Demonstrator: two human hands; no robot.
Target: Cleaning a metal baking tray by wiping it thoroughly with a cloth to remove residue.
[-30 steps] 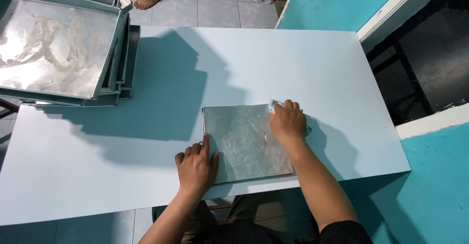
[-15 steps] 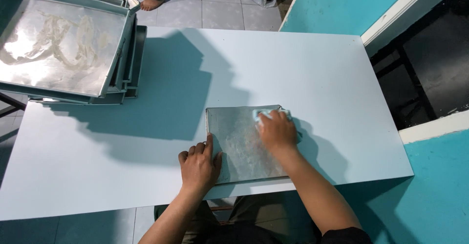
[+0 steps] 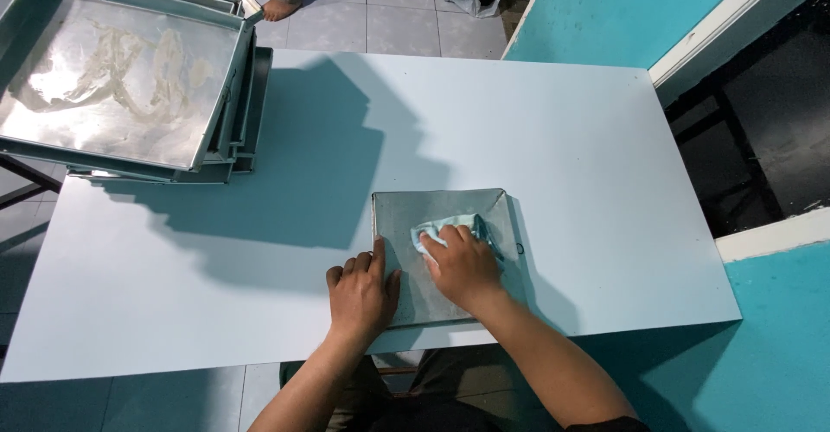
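A small square metal tray (image 3: 441, 259) lies at the near edge of the white table (image 3: 553, 138); its surface looks dull and streaked, so the wiping seems partway done at most; the right hand (image 3: 462, 268) presses a pale cloth (image 3: 437, 229) inside it, fingers curled over the cloth; the left hand (image 3: 361, 292) lies flat, fingers spread, steadying the tray's left rim; larger smeared trays (image 3: 121, 77) are stacked at the far left corner.

White rectangular worktop (image 3: 536, 112), matte, standing on a tiled floor (image 3: 380, 25). Far-left corner: stack of large metal trays (image 3: 130, 86), partly overhanging the left edge, top one smeared with pale residue. Near edge, centre-right: one small square metal tray (image 3: 441, 211), flat, its near side just at the worktop's edge. The two are well apart.
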